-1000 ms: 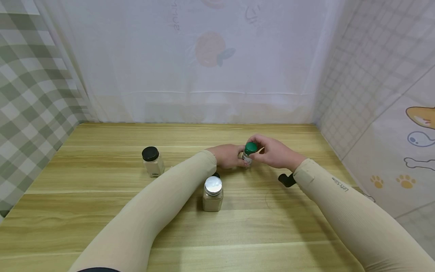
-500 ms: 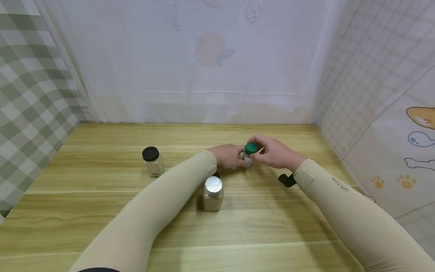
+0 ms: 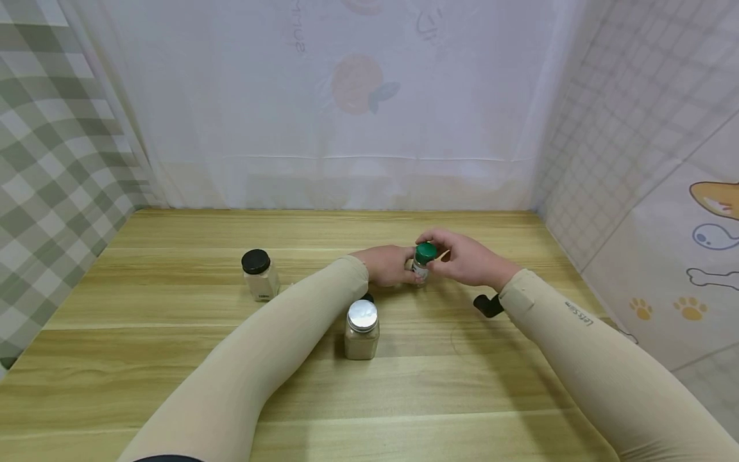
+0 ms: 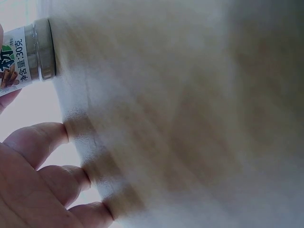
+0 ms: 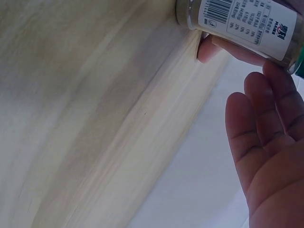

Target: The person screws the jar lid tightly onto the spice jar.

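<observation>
A small clear spice jar point(image 3: 421, 270) with a white label stands on the wooden table at the right of centre. It holds brownish powder and has a green cap point(image 3: 426, 251). My left hand point(image 3: 389, 265) grips the jar's body from the left between thumb and forefinger. In the left wrist view, its other fingertips rest on the tabletop beside the jar point(image 4: 40, 50). Reaching in from the right, my right hand point(image 3: 469, 258) pinches the green cap between thumb and fingers. The right wrist view shows the jar's printed label point(image 5: 249, 23) and only an edge of the cap point(image 5: 300, 64).
A square jar with a silver lid point(image 3: 362, 330) stands in front of my left forearm, with a black top point(image 3: 367, 297) partly hidden behind it. A black-lidded jar point(image 3: 261, 277) is farther left. Beside my right wrist shows a black object point(image 3: 487, 306). A white curtain point(image 3: 346, 128) hangs behind.
My right fingers have shifted slightly left around the green cap. The left hand, the jar and everything else stay in place.
</observation>
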A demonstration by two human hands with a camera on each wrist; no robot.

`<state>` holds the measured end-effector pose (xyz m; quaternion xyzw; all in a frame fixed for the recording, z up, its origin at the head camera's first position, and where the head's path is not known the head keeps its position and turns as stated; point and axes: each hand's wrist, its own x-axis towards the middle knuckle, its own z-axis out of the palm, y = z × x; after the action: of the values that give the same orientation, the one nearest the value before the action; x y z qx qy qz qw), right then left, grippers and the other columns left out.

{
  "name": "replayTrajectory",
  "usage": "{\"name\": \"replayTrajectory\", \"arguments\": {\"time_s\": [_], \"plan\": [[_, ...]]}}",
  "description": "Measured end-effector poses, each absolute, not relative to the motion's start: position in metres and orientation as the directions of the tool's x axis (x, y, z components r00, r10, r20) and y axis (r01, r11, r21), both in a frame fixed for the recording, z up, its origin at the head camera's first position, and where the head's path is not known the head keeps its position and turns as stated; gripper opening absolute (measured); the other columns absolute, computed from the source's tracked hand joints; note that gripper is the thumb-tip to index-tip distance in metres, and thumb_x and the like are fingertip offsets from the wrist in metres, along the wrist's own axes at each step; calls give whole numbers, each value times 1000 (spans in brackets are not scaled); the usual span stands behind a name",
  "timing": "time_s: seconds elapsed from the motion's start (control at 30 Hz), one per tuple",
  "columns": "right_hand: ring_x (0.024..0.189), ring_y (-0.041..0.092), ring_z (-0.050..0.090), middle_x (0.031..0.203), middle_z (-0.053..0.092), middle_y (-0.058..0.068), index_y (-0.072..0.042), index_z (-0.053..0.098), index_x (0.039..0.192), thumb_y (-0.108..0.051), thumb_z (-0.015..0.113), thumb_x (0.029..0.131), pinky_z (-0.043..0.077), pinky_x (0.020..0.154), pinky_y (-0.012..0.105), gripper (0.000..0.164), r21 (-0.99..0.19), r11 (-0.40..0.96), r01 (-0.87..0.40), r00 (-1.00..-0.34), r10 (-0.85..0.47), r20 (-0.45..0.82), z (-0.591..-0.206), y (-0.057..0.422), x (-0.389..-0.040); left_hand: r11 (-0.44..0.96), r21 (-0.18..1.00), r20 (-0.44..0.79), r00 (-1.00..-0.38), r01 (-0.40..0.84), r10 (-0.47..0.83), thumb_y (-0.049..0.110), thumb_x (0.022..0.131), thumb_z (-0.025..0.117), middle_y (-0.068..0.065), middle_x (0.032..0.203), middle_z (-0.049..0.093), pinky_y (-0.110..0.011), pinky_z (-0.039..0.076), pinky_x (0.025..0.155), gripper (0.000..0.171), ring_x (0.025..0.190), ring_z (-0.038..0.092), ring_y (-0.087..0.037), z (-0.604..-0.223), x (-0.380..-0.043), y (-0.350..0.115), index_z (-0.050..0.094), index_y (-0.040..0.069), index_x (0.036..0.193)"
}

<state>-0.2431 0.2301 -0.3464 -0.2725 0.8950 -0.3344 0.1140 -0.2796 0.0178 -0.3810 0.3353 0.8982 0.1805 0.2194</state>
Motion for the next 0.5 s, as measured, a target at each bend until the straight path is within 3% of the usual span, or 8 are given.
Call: {"name": "replayTrajectory", "arguments": {"time_s": [0.2,0.5], "plan": [[106,23,65,109,65,7,-8,58,123,-11,69,102,56,97,46,24,-645,654,-396,-840,-542,-33,-347,229,-243,699,481,-259,-676,529,690,53,104,61,-1,140,64,-40,45,117,46,132,59,-18,-381,-280,18,52,27,142],[110,28,65,122,68,14,-7,52,148,-4,67,101,56,98,49,50,-666,625,-407,-822,-569,-32,-347,230,-244,715,465,-276,-682,522,677,53,104,61,-2,149,61,-42,42,121,59,141,56,-20,-382,-281,19,46,24,154]]}}
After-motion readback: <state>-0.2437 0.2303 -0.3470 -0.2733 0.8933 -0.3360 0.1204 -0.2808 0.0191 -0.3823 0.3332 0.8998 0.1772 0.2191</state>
